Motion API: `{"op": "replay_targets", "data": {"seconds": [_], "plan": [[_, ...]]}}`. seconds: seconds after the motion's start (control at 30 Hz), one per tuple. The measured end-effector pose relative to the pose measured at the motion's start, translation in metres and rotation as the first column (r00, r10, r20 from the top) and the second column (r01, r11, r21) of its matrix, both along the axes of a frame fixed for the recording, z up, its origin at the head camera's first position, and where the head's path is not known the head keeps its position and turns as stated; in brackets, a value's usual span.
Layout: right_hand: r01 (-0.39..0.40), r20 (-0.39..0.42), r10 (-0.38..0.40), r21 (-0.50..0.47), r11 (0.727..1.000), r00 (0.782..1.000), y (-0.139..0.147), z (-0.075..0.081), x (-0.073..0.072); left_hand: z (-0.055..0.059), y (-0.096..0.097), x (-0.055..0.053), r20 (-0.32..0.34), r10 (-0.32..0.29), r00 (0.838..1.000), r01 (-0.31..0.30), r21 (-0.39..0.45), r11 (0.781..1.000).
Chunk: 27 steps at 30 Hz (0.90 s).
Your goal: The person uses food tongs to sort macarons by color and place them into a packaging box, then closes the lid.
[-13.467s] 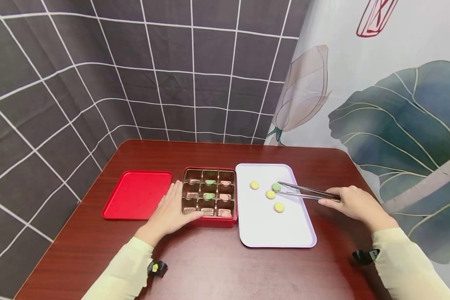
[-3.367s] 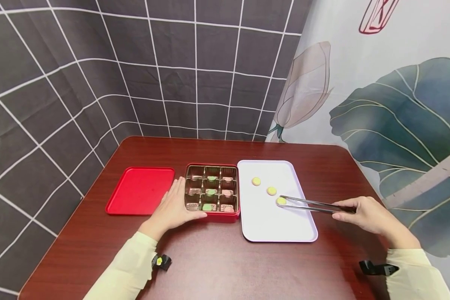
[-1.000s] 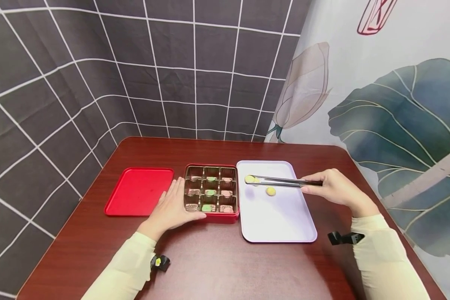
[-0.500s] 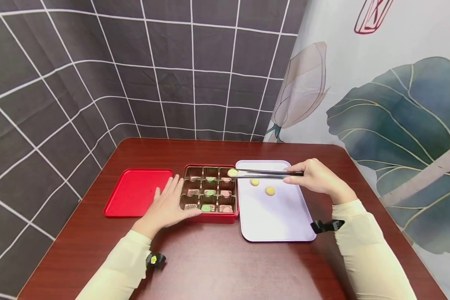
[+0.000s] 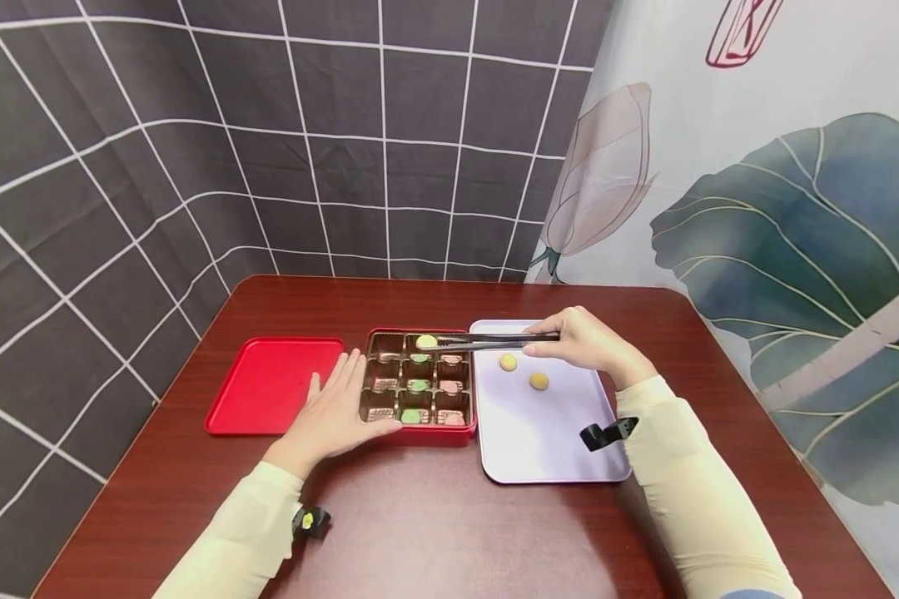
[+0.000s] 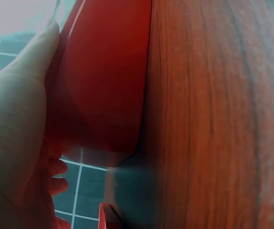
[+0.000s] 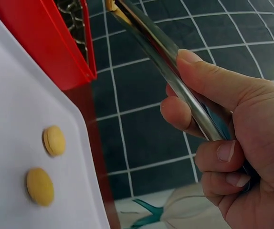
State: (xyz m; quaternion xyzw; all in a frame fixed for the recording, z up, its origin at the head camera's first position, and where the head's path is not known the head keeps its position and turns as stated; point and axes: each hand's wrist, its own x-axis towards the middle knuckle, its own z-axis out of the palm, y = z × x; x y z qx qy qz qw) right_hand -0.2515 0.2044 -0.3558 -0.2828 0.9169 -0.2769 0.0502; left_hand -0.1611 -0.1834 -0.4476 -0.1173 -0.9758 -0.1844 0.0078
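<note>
My right hand grips metal tongs, which pinch a yellow macaron above the back middle compartment of a red box. The box has a gold divided insert; green macarons sit in its middle column and pink ones in the right column. The left column shows no macarons. My left hand rests against the box's front left corner, fingers along the left side and thumb at the front. In the right wrist view, thumb and fingers wrap the tongs.
A white tray stands to the right of the box, bearing two yellow macarons. On the left lies a red lid, partly behind my left hand. A dark grid-patterned curtain hangs behind the wooden table.
The tongs picked up a yellow macaron from the tray; my right hand carried it left over the box. Earlier, a green macaron left the tray and another appeared in the front middle compartment.
</note>
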Motion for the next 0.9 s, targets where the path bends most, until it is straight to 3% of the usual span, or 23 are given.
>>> {"op": "replay_targets", "data": {"seconds": [0.9], "plan": [[-0.054,0.008,0.053,0.044,0.998,0.999,-0.053,-0.015,-0.027,-0.003,0.001,0.002,0.001,0.01,1.0,-0.01,0.026,1.0]]}}
